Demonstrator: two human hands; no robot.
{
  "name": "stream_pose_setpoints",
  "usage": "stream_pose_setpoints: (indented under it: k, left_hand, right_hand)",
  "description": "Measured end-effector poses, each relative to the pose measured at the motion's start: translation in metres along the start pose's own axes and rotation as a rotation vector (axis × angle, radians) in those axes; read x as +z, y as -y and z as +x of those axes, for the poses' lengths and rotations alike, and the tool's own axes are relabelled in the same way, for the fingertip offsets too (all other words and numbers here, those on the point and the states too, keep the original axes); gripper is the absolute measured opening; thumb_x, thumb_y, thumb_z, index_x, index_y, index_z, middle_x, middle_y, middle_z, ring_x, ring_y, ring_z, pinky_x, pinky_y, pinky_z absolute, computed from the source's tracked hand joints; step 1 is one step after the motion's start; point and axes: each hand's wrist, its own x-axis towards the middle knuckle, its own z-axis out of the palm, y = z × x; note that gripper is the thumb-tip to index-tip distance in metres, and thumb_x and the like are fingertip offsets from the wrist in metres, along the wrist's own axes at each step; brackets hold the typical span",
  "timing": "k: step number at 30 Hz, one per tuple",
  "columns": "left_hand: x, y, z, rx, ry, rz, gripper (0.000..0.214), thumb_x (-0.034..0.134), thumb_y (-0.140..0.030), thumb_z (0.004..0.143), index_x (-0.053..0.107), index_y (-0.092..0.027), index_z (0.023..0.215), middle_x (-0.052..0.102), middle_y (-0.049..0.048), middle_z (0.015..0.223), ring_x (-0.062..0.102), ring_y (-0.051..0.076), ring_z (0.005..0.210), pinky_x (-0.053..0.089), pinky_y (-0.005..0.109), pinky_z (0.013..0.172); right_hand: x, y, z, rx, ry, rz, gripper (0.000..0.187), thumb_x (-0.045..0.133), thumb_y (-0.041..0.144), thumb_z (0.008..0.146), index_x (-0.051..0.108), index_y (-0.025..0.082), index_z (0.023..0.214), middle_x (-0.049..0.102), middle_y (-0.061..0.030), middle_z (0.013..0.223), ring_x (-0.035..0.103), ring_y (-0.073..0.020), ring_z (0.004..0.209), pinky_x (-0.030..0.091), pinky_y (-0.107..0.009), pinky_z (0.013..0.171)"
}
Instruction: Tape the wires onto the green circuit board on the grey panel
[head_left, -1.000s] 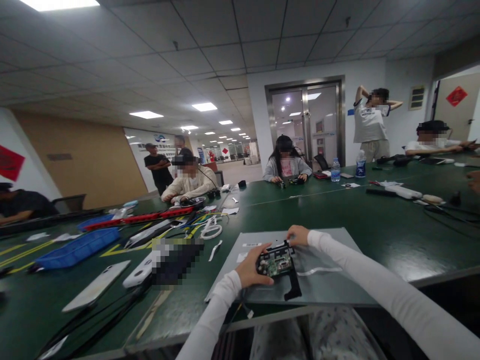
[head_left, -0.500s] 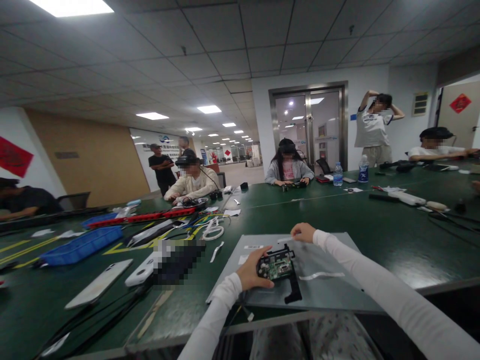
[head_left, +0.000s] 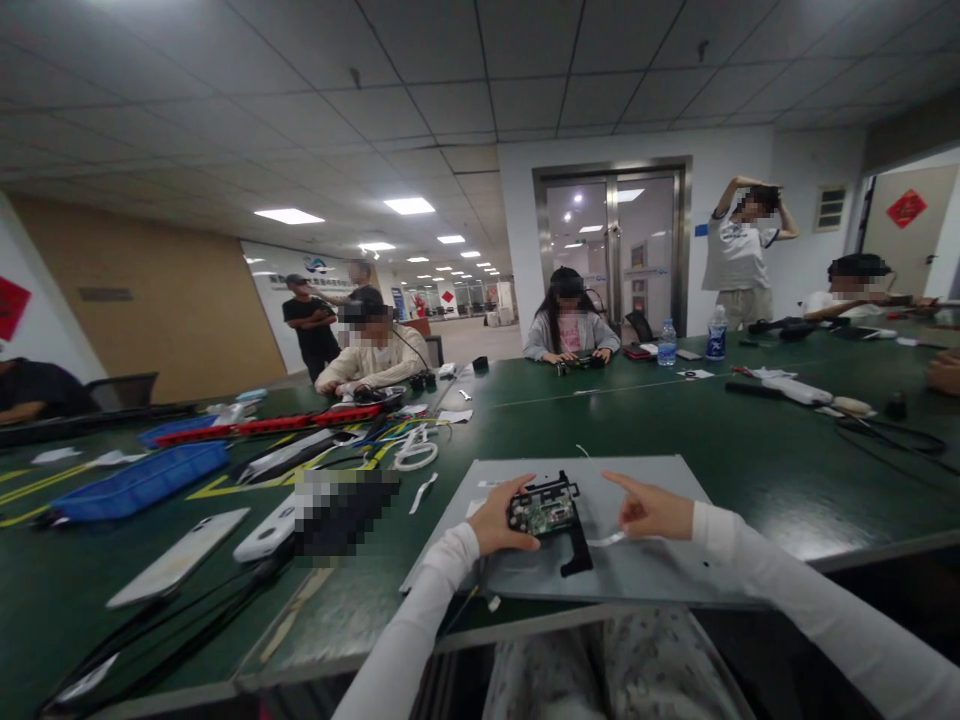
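My left hand (head_left: 496, 522) grips a small green circuit board in a black frame (head_left: 546, 513), holding its left side just above a grey mat (head_left: 660, 570) on the green table. A black bracket hangs from the board's lower right. My right hand (head_left: 649, 508) hovers right of the board, index finger pointing left, the other fingers curled, holding nothing that I can see. A thin white strip (head_left: 607, 541) lies on the mat under that hand.
Left of the mat lie a white phone (head_left: 176, 565), a white device (head_left: 266, 533), black cables, a blue tray (head_left: 139, 482), a red strip (head_left: 274, 427) and white cord (head_left: 415, 452). Several people sit or stand around the table. Water bottles (head_left: 666, 343) stand farther back.
My right hand has come back from the mat's far edge to beside the board, index finger now extended. The left hand kept its hold on the board. The view shifted slightly.
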Motion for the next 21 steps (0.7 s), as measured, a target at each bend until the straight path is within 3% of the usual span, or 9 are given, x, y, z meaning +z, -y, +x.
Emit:
stream_pose_setpoints:
  k: [3,6,11,16,21]
  left_hand:
    - [0.003,0.001,0.003,0.005,-0.008,0.023,0.094,0.074,-0.04,0.043,0.031,-0.024,0.124,0.044,0.0051,0.108,0.042,0.024,0.1,0.029,0.04,0.092]
    - [0.005,0.003,0.003,0.0,0.002,0.058,0.095,0.074,-0.041,0.042,0.031,-0.022,0.125,0.044,0.0058,0.107,0.041,0.024,0.101,0.029,0.039,0.092]
    - [0.006,0.005,0.001,-0.006,-0.002,0.098,0.096,0.073,-0.045,0.043,0.029,-0.02,0.125,0.044,0.007,0.107,0.042,0.025,0.101,0.03,0.039,0.092]
    - [0.01,0.001,0.0,-0.012,-0.024,0.134,0.096,0.072,-0.048,0.043,0.03,-0.02,0.125,0.045,0.0079,0.106,0.04,0.027,0.103,0.027,0.042,0.092]
    - [0.016,-0.003,0.003,-0.064,-0.066,0.193,0.098,0.073,-0.046,0.041,0.03,-0.02,0.125,0.046,0.0086,0.106,0.04,0.028,0.102,0.027,0.043,0.092]
  right_hand:
    - [0.012,0.011,-0.017,-0.031,-0.107,-0.145,0.078,0.055,0.017,0.063,0.017,0.023,0.13,0.057,0.0035,0.068,0.05,-0.0104,0.059,0.04,-0.024,0.06]
    - [0.026,0.017,-0.025,-0.061,-0.307,-0.218,0.068,0.05,0.016,0.066,0.022,0.025,0.128,0.056,0.0026,0.07,0.051,-0.0124,0.064,0.041,-0.026,0.066]
    - [0.045,0.01,-0.033,-0.061,-0.595,-0.236,0.063,0.041,0.022,0.072,0.015,0.027,0.128,0.054,0.0001,0.078,0.052,-0.0157,0.075,0.041,-0.03,0.075]
    - [0.044,0.0,-0.036,-0.037,-0.692,-0.35,0.062,0.037,0.023,0.074,0.011,0.025,0.13,0.054,-0.002,0.083,0.052,-0.0168,0.078,0.041,-0.032,0.077]
    - [0.03,-0.011,-0.024,-0.086,-0.747,-0.418,0.058,0.037,0.02,0.074,0.02,0.019,0.129,0.056,-0.0027,0.077,0.051,-0.0166,0.073,0.042,-0.031,0.069]
